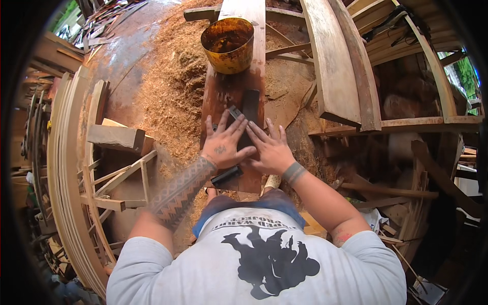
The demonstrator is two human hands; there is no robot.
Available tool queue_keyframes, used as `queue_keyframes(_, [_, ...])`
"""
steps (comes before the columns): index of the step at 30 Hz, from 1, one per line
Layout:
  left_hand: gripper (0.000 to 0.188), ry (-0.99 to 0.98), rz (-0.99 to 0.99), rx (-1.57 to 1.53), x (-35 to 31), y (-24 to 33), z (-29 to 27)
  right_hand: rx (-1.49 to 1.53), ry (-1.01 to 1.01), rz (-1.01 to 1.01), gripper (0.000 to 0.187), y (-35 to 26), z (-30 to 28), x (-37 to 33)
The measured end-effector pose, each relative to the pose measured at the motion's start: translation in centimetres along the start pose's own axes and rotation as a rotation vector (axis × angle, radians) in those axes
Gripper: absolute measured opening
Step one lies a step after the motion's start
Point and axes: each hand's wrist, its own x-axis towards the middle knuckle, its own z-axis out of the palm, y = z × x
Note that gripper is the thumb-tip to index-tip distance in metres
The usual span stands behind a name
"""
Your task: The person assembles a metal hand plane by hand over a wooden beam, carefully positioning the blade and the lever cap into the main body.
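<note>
A long narrow plank point(213, 109) runs away from me, its near part wet and reddish brown. On it lies a dark flat slab point(250, 104), partly covered by my hands. My left hand point(223, 145) rests palm down with fingers spread, its fingertips by a small dark metal piece point(234, 112). Fingers stretched, my right hand point(272, 150) angles in from the other side, and its fingertips meet the left ones over the slab. What lies beneath both palms is hidden. Near my left wrist sits a black block point(226, 176). A stained yellow tub point(230, 51) stands farther up the plank.
Wood shavings point(173, 86) cover the floor left of the plank. Thick curved boards point(338, 66) lean at the upper right. Long bent strips point(66, 178) and a wooden beam end point(116, 137) stand at the left. A cross rail point(396, 124) spans the right side.
</note>
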Motion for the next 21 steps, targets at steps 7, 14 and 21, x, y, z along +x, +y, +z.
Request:
queue_keyframes(7, [0.099,0.055,-0.032,0.017,0.9,-0.4,0.7,-0.01,0.068,-0.001,0.116,0.0,-0.3,0.8])
queue_keyframes(14, [0.096,0.076,0.089,-0.054,-1.2,-0.6,0.8,-0.004,-0.049,0.011,0.113,-0.4,-0.8,-0.9])
queue_keyframes(21, [0.052,0.158,0.323,-0.048,5.7,-7.0,-2.2,0.079,-0.099,0.023,0.105,0.9,-0.5,1.5])
